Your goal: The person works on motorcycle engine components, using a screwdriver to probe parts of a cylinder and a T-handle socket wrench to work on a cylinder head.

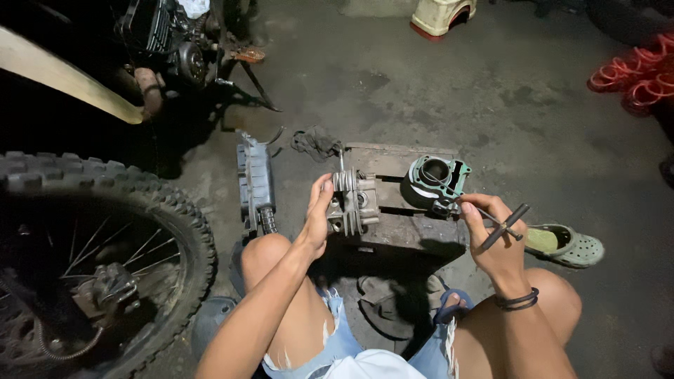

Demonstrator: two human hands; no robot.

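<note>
- Head view: a seated person works over a low wooden block (414, 235) on a concrete floor (393, 91).
- Left hand (317, 214): curled around the left side of a finned cylinder head (353, 202), which stands on edge on the block. Thumb and fingers press the fins; the grip is closed on the part.
- Right hand (491, 235): closed around a T-handle wrench (502, 226). Its thin shaft runs up and left toward a cylinder (434, 181) with a green gasket, which sits on the block just right of the head.
- The shaft tip appears to meet the cylinder's lower right edge; the exact contact point is too small to tell.
- Technique, as a judgement: keep the shaft in line with the fastener so the tip does not slip. Hold the head steady with the left hand so that it does not tip off its edge. Keep the fingers clear of the fin edges.
- Containers: the cylinder bore is open at the top and looks dark and empty. A pale plastic stool (442, 14) stands at the top edge; what it holds cannot be told.
- Surroundings: a knobby tyre (105, 231) at left, an engine (175, 42) above it, a grey housing (256, 179) beside the block, a rag (316, 142) behind it, a green clog (569, 244) at right, and red coils (635, 74) at the far right.
</note>
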